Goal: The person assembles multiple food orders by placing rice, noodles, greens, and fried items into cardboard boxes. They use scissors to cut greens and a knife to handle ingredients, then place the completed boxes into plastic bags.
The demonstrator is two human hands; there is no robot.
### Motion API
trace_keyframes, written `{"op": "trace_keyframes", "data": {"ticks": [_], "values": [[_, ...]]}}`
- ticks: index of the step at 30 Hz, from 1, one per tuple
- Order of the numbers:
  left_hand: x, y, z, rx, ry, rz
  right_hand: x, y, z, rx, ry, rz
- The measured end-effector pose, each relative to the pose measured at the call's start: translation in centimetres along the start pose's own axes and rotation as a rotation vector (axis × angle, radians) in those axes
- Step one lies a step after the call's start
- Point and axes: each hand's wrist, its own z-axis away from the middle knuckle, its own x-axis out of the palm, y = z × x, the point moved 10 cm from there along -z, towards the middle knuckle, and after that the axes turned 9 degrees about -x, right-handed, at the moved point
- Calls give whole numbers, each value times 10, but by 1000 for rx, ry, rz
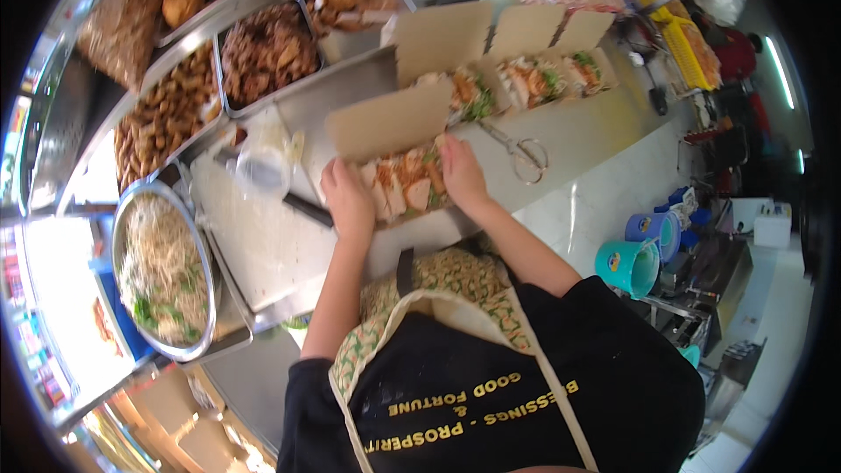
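An open cardboard food box [390, 120] sits on the metal counter in front of me, its lid raised on the far side. Sliced pale meat with brown sauce and some greens [407, 182] fills it. My left hand [350, 200] grips the box's left side, fingers curled over the edge. On the opposite end, my right hand [462, 177] closes on the right far corner beside the lid. Just left of the left hand lies a knife with a black handle [307, 209]. A pair of metal scissors [524, 156] rests right of the right hand.
Three filled open boxes [530, 81] stand along the counter to the right. Trays of chopped meat [267, 52] line the far left. A metal bowl of noodles [162, 263] and a clear plastic tub [263, 172] are at left. Buckets [627, 267] stand lower right.
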Motion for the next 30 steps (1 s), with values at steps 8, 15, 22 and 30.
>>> {"op": "trace_keyframes", "data": {"ticks": [8,15,22,30], "values": [[-2,-6,-5,-92,-16,158,-28,3,-23,-136,276,-426],[-1,-15,-23,-91,-224,188,-41,-6,-25,-330,121,-417],[-14,10,-25,246,-98,-18,-26,5,-37,-122,57,-519],[-7,-1,-32,118,-149,187,-11,17,-39,100,69,-611]]}}
